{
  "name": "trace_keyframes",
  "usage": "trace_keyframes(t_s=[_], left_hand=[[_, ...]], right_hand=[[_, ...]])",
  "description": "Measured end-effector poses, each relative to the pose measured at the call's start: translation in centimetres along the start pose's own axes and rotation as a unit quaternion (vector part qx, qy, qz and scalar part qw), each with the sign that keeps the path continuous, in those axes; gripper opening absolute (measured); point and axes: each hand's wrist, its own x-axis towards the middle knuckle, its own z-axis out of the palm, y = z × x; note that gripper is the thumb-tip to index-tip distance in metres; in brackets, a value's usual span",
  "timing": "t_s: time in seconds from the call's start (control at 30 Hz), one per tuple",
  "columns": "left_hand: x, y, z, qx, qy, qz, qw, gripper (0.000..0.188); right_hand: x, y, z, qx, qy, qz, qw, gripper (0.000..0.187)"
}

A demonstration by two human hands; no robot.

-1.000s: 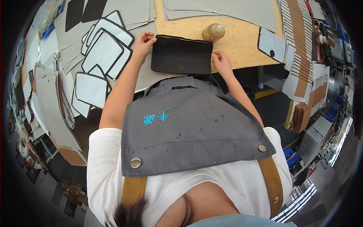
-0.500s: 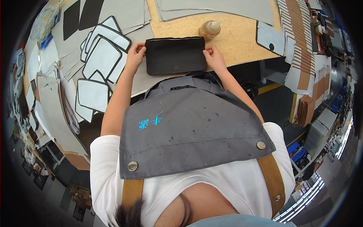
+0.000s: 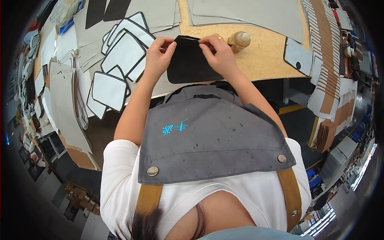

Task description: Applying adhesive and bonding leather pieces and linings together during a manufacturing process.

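A flat black pouch-like piece (image 3: 188, 66) with rounded lower corners hangs at the front edge of the table, just beyond my apron. Its upper edge is pinched between the thumb and fingers of my left hand (image 3: 159, 58) at the left corner. My right hand (image 3: 222, 58), with a ring on one finger, is closed on that same edge farther right and covers the piece's upper right part. A thin pale line runs along the edge between the two hands. Right of my right hand stands a bottle (image 3: 239, 41) of amber liquid with a pale nozzle.
White panels (image 3: 124, 54) with black borders lie fanned out on the left. Large grey sheets (image 3: 244, 14) cover the back of the table (image 3: 268, 56). One white panel (image 3: 298, 56) with a black dot and a long row of brown-and-white pieces (image 3: 320, 52) lie at the right.
Both hands have moved from the sides of the black piece to its upper edge, the right one inward to the left. The view has shifted slightly.
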Motion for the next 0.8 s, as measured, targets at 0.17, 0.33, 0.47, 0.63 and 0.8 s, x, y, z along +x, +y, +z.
trace_keyframes(t_s=[0.17,0.33,0.47,0.63,0.8], left_hand=[[-0.2,4.1,0.2,0.061,0.013,0.168,0.984,0.007],[-0.5,6.6,0.1,0.136,-0.001,0.229,0.964,0.005],[-0.8,7.2,0.0,0.15,0.01,0.284,0.947,0.012],[-0.4,8.6,-0.5,0.208,0.029,0.374,0.903,0.016],[-0.6,9.3,-1.7,0.252,0.038,0.416,0.873,0.016]], right_hand=[[2.2,-2.9,0.5,-0.022,0.024,-0.168,0.985,0.011],[2.7,-3.9,-0.1,-0.048,0.061,-0.247,0.966,0.013],[2.6,-4.7,-1.1,-0.087,0.074,-0.246,0.962,0.015],[3.2,-5.0,-1.9,-0.061,0.046,-0.251,0.965,0.012],[3.8,-6.5,-2.4,-0.005,0.029,-0.25,0.968,0.007]])
